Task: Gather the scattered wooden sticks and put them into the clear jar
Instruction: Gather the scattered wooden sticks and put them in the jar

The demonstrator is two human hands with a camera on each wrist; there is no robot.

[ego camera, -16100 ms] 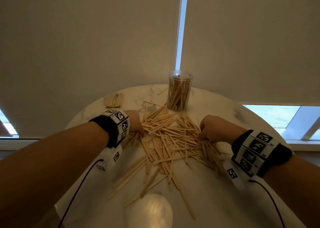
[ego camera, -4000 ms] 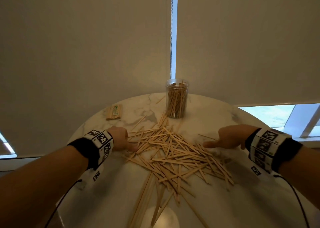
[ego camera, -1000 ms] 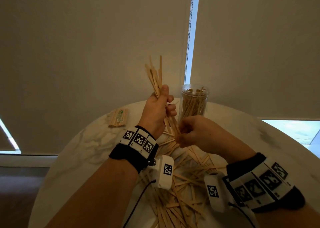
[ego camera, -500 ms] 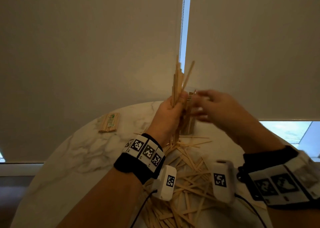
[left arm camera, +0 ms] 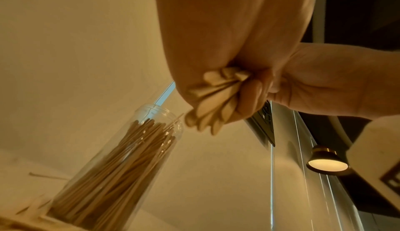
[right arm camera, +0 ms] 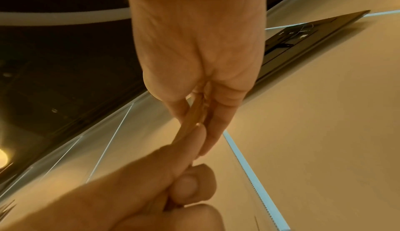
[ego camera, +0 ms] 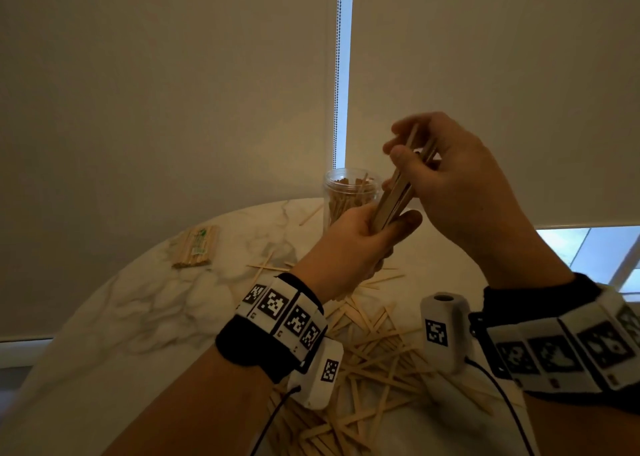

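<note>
A bundle of wooden sticks (ego camera: 398,192) is held slanted in the air, just right of the clear jar (ego camera: 343,196). My left hand (ego camera: 367,234) grips its lower end, and my right hand (ego camera: 426,157) pinches its upper end between thumb and fingers. The jar stands upright at the table's far side, packed with sticks. In the left wrist view the sticks' ends (left arm camera: 212,104) fan out below my fist, close to the jar's rim (left arm camera: 155,113). In the right wrist view the bundle (right arm camera: 192,120) runs between both hands. Many loose sticks (ego camera: 377,358) lie scattered beneath my wrists.
A wrapped packet of sticks (ego camera: 195,246) lies at the back left of the round marble table (ego camera: 138,317). A few single sticks (ego camera: 311,215) lie near the jar. Roller blinds hang right behind the table, with a bead chain (ego camera: 336,74) above the jar.
The bundle has tilted from upright to slanting right. My right hand has closed on its upper end, and both hands sit slightly right of the jar's mouth.
</note>
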